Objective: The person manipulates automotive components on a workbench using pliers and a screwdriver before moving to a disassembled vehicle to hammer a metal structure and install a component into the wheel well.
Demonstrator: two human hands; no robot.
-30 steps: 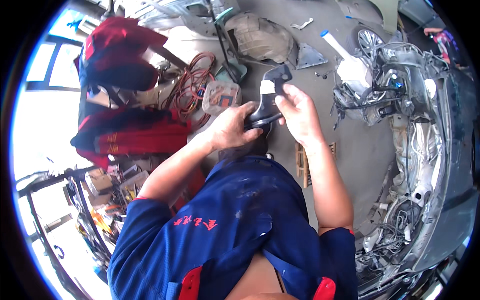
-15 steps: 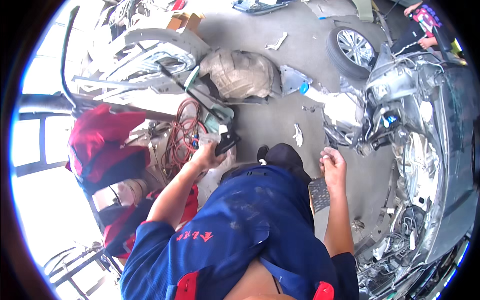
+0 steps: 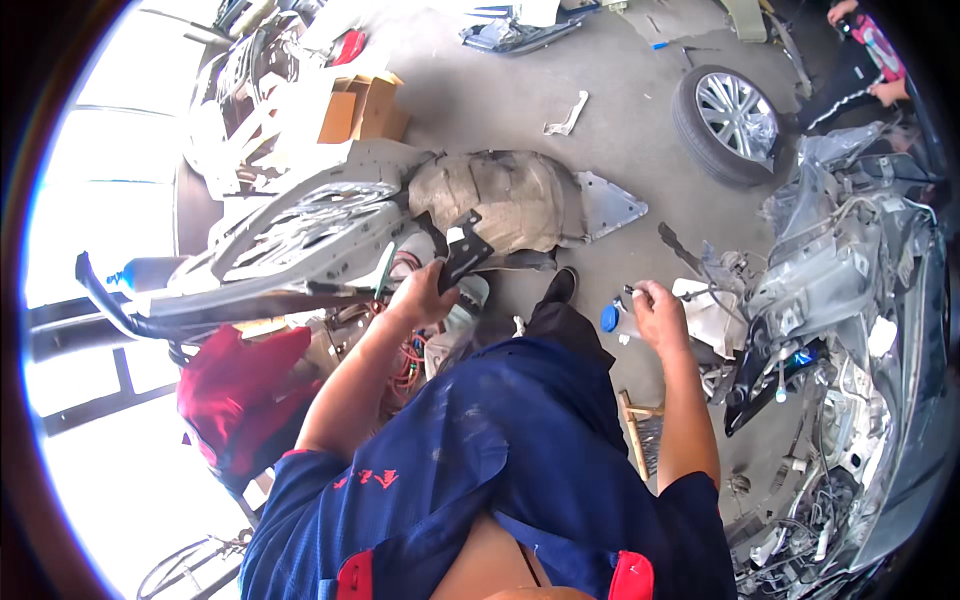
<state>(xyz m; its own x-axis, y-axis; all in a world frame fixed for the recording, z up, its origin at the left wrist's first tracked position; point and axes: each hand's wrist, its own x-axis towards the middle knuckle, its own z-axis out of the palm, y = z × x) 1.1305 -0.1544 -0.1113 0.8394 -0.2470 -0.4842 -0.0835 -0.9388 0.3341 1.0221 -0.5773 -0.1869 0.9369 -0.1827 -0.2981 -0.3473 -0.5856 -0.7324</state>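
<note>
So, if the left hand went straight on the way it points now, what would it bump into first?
Past the angular black bracket it holds, the left hand would probably meet the dusty brown rounded shell first, though depth is unclear.

A head-worn fisheye looks down past the left hand [image 3: 422, 297] and right hand [image 3: 661, 318] to the floor [image 3: 640, 130].

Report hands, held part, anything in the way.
Left hand gripping angular black bracket with holes. Right hand pinching small dark piece. White plastic blue-capped tank partly behind right hand.
</note>
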